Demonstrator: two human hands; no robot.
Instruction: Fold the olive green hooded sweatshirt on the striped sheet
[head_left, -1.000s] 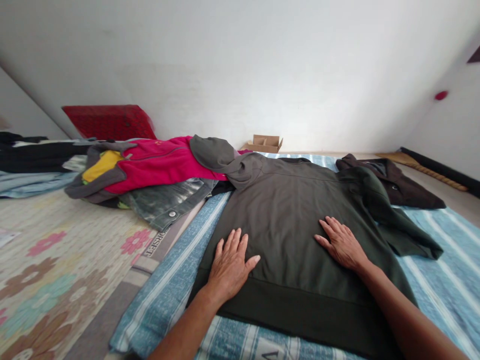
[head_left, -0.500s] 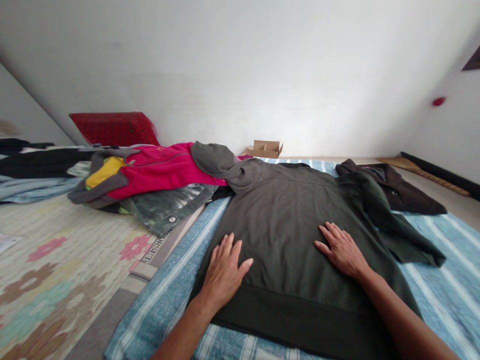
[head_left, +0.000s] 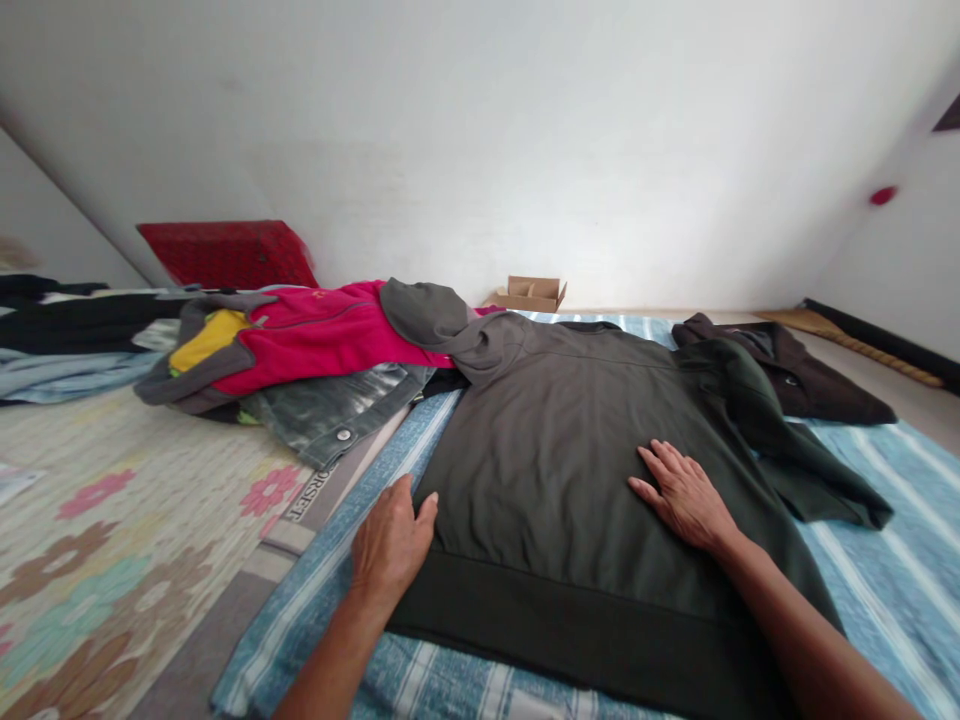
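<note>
A dark green hoodie lies spread flat, front down, on a blue striped blanket. Its hood rests over the pile at the far left and one sleeve is folded over at the right. My left hand sits at the hoodie's left side edge, near the hem, fingers together along the cloth; whether it grips the edge I cannot tell. My right hand lies flat on the hoodie's right half, fingers spread, holding nothing.
A pile with a pink jacket and a denim jacket sits left of the hoodie. A dark brown garment lies at the back right. A floral mat covers the left floor. A small cardboard box stands by the wall.
My left hand has slid left and towards me, off the hoodie's body to its left side edge. My right hand has stayed put.
</note>
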